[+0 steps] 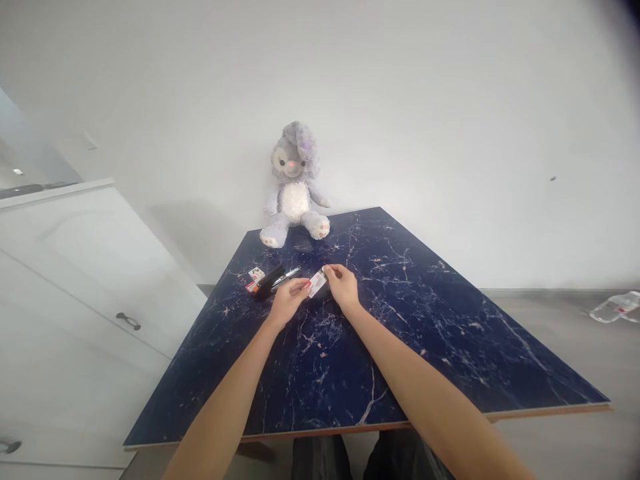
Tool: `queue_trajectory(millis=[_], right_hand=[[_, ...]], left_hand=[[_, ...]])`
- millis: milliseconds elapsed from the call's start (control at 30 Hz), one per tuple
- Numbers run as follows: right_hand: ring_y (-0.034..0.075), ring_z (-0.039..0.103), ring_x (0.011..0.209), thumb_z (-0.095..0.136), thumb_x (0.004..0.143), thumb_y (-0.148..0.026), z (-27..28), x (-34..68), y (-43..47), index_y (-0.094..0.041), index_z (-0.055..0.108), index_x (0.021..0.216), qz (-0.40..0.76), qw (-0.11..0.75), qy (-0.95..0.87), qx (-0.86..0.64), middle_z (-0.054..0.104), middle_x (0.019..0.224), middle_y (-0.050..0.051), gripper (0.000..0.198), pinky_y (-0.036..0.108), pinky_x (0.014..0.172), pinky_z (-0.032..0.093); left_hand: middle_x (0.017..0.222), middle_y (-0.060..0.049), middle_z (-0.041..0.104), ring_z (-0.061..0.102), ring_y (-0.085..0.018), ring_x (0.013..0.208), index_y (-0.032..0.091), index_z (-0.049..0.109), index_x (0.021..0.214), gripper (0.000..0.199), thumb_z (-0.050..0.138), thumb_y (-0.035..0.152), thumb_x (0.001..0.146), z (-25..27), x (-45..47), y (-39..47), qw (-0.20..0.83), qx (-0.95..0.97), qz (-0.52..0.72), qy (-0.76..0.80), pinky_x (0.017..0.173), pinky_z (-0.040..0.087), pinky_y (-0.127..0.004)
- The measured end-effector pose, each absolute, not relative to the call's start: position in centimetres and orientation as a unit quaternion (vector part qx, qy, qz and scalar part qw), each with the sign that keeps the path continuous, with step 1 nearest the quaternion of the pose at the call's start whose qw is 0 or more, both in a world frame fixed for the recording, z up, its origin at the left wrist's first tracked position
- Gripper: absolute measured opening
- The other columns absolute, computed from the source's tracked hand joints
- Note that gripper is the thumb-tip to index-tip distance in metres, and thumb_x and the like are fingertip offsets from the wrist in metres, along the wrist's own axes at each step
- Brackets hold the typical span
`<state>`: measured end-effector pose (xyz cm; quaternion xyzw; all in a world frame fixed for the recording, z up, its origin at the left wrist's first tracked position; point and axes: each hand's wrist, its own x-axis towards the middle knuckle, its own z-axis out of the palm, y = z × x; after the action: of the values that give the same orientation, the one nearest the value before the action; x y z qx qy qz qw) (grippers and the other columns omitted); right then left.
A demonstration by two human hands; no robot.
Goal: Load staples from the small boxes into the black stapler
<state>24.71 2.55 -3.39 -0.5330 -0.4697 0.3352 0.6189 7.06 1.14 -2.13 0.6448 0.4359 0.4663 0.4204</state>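
Small white-and-red packet: held (318, 283) just above the tabletop or against it, could not tell which; it lay between the two hands, near the middle of the table, tilted up toward the right. Print too small to read.
Left hand: fingers and thumb of the left hand (287, 301) pinched the red, lower-left end of the packet.
Right hand: thumb and bent forefinger of the right hand (343, 287) gripped its upper-right end; the other fingers were curled in.
Black pouch: the black pouch (269, 283) lay slantwise just left of the left hand, a spot of orange at its lower end.
Slim silver item: pen-like, the slim silver item (289, 275) lay along the pouch's right side; exact kind unclear.
Second printed packet: white, red and black, the second printed packet (255, 275) lay at the pouch's left side, partly covered by it.
Plush toy: lilac-grey with a white belly, the plush toy (295, 193) sat upright at the table's far edge, facing the person, backed by the pale wall (425, 100).
Table: the table (475, 347) had a dark blue, white-veined marbled top.
Left side: a white cabinet (65, 347) with dark handles.
Right side: a clear plastic bottle (615, 307) lay on the floor.
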Motion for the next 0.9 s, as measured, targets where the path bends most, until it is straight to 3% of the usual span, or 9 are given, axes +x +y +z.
queue_trajectory(millis=[200,600,900], right_hand=[[0.019,0.070,0.088,0.057,0.085,-0.038,-2.6,24.5,1.9,-0.025,0.075,0.100,0.342,0.585,-0.528,-0.512,0.075,0.103,0.002,0.027,0.034,0.090,0.052],[0.015,0.067,0.081,0.063,0.080,-0.027,-2.2,24.3,1.3,-0.024,0.070,0.109,0.301,0.567,-0.596,-0.482,0.075,0.106,0.001,0.031,0.031,0.085,0.052],[0.018,0.067,0.092,0.062,0.079,-0.022,-1.8,23.7,0.4,-0.025,0.064,0.120,0.275,0.534,-0.657,-0.455,0.071,0.117,0.003,0.041,0.031,0.080,0.054]], left_hand=[[0.112,-0.012,0.073,0.072,-0.027,0.095,0.019,0.069,0.109,0.042,0.080,0.041,0.075,-2.1,7.1,1.1,0.451,0.602,0.489,0.440,0.080,0.062,-0.042],[0.111,-0.012,0.073,0.072,-0.027,0.096,0.017,0.069,0.109,0.043,0.080,0.041,0.075,-2.4,7.0,1.3,0.447,0.601,0.501,0.434,0.079,0.062,-0.041],[0.108,-0.013,0.073,0.072,-0.025,0.087,0.018,0.063,0.119,0.056,0.081,0.042,0.072,-1.7,7.3,0.7,0.453,0.596,0.497,0.439,0.072,0.063,-0.040]])
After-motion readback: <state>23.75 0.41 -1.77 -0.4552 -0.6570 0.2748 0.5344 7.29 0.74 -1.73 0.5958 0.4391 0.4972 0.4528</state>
